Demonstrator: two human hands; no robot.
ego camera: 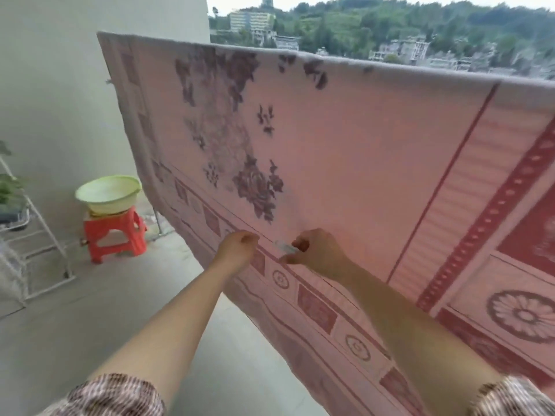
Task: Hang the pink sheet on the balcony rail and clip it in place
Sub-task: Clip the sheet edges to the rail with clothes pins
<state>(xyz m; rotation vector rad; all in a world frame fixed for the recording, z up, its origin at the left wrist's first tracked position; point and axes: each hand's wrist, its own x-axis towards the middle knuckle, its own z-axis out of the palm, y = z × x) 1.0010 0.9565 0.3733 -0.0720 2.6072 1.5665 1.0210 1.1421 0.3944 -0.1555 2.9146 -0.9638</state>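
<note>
Balcony, concrete floor, hillside town beyond. Pink sheet hangs draped over the hidden rail. Right hand pinches a small pale clip low against the fabric. Left hand is curled beside it, hold on cloth unclear. Clipping step in hand, I judge: the clip must next go up to the top fold.

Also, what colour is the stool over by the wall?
Red-orange stool, under a pale green basin; the head view shows it.
</note>
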